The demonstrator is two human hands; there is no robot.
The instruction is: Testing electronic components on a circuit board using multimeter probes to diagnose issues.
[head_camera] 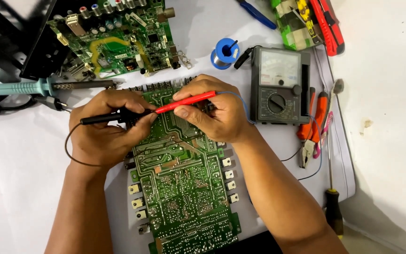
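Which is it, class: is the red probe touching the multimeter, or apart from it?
Apart. The head view shows the red probe, pinched in the right hand, ending short of the multimeter, with white table showing between them.

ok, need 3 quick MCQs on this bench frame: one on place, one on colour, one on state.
1. Where is the analog multimeter relative to the large green circuit board?
A. To its right
B. On top of it
C. To its left

2. What colour is the probe in the right hand?
A. Black
B. Red
C. Yellow

3. How is the black probe held?
A. Lying loose on the table
B. Clipped to the meter
C. Gripped in the left hand

Answers:
1. A, the meter sits on the white surface past the board's right edge.
2. B, the red probe lies between thumb and fingers.
3. C, the fingers wrap it, tip towards the board.
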